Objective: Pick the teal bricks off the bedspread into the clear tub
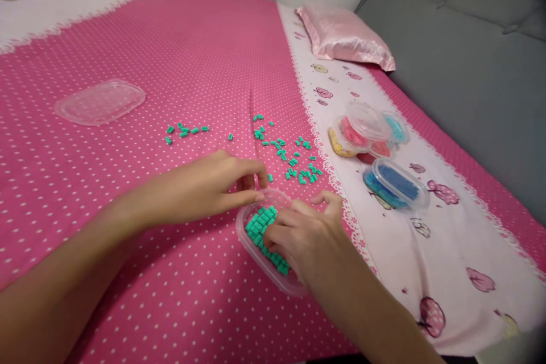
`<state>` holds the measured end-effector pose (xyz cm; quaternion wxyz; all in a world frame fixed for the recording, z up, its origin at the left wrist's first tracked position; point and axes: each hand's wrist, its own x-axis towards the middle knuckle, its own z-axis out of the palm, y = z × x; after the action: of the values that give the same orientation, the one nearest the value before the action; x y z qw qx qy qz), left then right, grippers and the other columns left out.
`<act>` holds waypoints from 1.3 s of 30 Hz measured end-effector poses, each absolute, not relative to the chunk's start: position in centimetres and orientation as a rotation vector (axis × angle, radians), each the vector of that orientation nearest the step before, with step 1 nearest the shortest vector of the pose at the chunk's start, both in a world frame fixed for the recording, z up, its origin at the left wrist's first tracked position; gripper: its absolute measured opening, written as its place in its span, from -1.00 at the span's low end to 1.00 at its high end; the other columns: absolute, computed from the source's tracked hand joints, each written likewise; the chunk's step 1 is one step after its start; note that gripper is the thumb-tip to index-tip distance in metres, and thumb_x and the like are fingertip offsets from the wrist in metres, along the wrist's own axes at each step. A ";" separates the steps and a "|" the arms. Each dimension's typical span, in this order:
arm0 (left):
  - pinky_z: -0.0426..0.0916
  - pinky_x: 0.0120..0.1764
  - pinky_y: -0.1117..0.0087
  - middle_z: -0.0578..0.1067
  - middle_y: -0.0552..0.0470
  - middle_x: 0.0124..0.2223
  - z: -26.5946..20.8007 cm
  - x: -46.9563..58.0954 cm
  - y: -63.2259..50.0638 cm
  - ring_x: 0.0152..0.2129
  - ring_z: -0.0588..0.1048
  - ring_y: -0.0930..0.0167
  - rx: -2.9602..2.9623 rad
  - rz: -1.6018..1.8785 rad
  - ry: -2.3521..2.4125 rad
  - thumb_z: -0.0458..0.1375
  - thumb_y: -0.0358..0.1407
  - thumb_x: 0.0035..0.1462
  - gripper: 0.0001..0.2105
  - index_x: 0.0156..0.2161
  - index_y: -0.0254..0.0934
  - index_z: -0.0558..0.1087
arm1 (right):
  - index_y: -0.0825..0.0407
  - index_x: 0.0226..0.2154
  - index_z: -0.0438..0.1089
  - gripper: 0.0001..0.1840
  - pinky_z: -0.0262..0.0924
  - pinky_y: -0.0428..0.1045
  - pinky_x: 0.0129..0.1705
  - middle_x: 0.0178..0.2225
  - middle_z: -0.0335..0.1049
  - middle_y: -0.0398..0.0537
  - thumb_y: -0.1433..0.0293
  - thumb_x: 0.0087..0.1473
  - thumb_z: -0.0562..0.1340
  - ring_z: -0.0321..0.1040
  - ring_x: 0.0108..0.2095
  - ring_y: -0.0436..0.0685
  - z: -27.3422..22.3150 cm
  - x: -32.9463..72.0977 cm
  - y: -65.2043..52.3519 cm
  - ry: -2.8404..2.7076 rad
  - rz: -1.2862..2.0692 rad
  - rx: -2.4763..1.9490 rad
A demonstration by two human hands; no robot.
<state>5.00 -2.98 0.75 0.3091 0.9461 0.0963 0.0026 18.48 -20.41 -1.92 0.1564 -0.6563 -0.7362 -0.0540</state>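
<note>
A clear plastic container (251, 247) stands on the pink dotted sheet, with small green toy bricks (262, 224) packed in rows inside. At its far left rim is my left hand (217, 185), its fingers curled and its thumb on the edge. My right hand (309, 239) reaches over the container's right side, fingers bent together and pressed down among the green bricks; the fingertips are partly hidden. Loose green bricks (292, 162) lie scattered just beyond the container, and a smaller group of them (184, 132) lies farther left.
A clear lid (100, 102) lies flat at the left. To the right, closed containers of red, yellow and light blue pieces (367, 131) are grouped, with a container of dark blue pieces (394, 182) nearer. A pink pillow (345, 37) sits by the grey padded headboard (464, 51).
</note>
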 end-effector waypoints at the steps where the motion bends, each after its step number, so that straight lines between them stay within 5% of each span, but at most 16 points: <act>1: 0.22 -0.41 0.51 0.56 0.10 -0.33 0.9 5.0 -2.9 -0.46 0.48 0.49 2.491 0.004 0.253 0.05 -0.14 0.34 -0.76 -0.19 -0.22 0.48 | -0.07 -0.51 0.45 -0.72 -0.30 0.12 0.00 -0.58 0.32 -0.34 0.47 0.22 0.28 0.20 -0.40 0.00 -1.9 18.5 -20.4 -2.108 -0.157 -1.880; 7: 0.27 -0.31 0.43 0.58 0.05 -0.21 1.6 3.4 0.6 -0.35 0.50 0.42 2.581 0.182 0.429 0.07 -0.04 0.30 -0.70 -0.11 -0.19 0.51 | -0.07 -0.47 0.45 -0.69 -0.22 0.10 -0.05 -0.51 0.42 -0.34 0.44 0.31 0.19 0.30 -0.42 0.01 0.4 20.0 -21.6 -1.988 -0.117 -1.874; 14: 0.29 -0.10 0.28 0.53 -0.11 -0.10 -0.5 2.9 2.7 -0.16 0.46 0.28 2.917 0.185 0.580 0.03 -0.18 0.33 -0.71 -0.05 -0.29 0.49 | -0.09 -0.27 0.45 -0.81 -0.07 0.11 -0.08 -0.29 0.54 -0.26 0.30 0.36 0.15 0.44 -0.27 0.10 0.8 22.5 -22.2 -1.888 -0.248 -1.876; 19: 0.26 0.09 0.08 0.45 -0.27 0.11 -3.9 5.5 2.5 0.03 0.38 0.13 2.895 0.366 0.762 0.03 -0.27 0.33 -0.65 0.15 -0.35 0.42 | -0.12 0.00 0.41 -0.75 0.19 0.10 -0.11 -0.07 0.51 -0.10 0.27 0.30 0.17 0.45 -0.10 0.20 -0.6 23.0 -22.0 -1.700 0.139 -2.104; 24: 0.30 0.05 0.13 0.57 -0.20 -0.10 -5.5 6.6 3.9 -0.10 0.47 0.19 2.786 0.385 0.753 0.06 -0.42 0.27 -0.77 -0.14 -0.34 0.58 | -0.17 -0.10 0.45 -0.76 0.28 0.08 -0.25 -0.30 0.56 -0.20 0.20 0.30 0.11 0.49 -0.31 0.15 -0.5 22.0 -21.7 -1.549 0.575 -2.148; 28: 0.36 -0.12 0.28 0.61 -0.10 -0.23 -4.3 5.9 3.4 -0.26 0.52 0.31 2.574 0.489 0.741 0.16 -0.44 0.19 -0.86 -0.24 -0.32 0.59 | -0.16 0.01 0.41 -0.72 0.33 0.06 -0.28 -0.35 0.56 -0.21 0.25 0.30 0.10 0.51 -0.34 0.11 -0.6 21.4 -21.7 -1.550 0.674 -2.068; 31: 0.37 -0.29 0.41 0.62 -0.02 -0.31 -2.5 5.4 1.6 -0.39 0.53 0.42 2.356 0.551 0.633 0.25 -0.29 0.18 -0.89 -0.26 -0.30 0.58 | -0.14 0.07 0.38 -0.68 0.36 0.08 -0.30 -0.31 0.57 -0.17 0.23 0.30 0.13 0.53 -0.33 0.15 -0.9 21.5 -21.8 -1.592 0.516 -2.071; 35: 0.41 -0.31 0.48 0.62 0.05 -0.35 -0.7 5.4 -1.9 -0.41 0.58 0.47 2.113 0.526 0.392 0.29 -0.15 0.16 -0.78 -0.27 -0.30 0.52 | -0.07 0.02 0.41 -0.75 0.36 0.06 -0.19 -0.12 0.51 -0.07 0.31 0.30 0.18 0.51 -0.16 0.15 -0.5 21.3 -21.8 -1.690 -0.110 -1.881; 39: 0.43 -0.31 0.53 0.61 0.10 -0.41 -0.5 5.8 -4.4 -0.42 0.60 0.49 1.748 0.362 0.170 0.37 -0.27 0.09 -0.75 -0.22 -0.29 0.41 | -0.05 -0.21 0.46 -0.86 0.28 -0.10 -0.21 -0.28 0.49 -0.18 0.48 0.29 0.20 0.45 -0.28 -0.03 0.3 20.2 -21.7 -1.756 -0.233 -1.656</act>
<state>5.76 -4.42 -0.51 0.6241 0.7616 0.0739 0.1578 20.18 -21.71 0.28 0.3506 -0.6395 -0.6783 -0.0901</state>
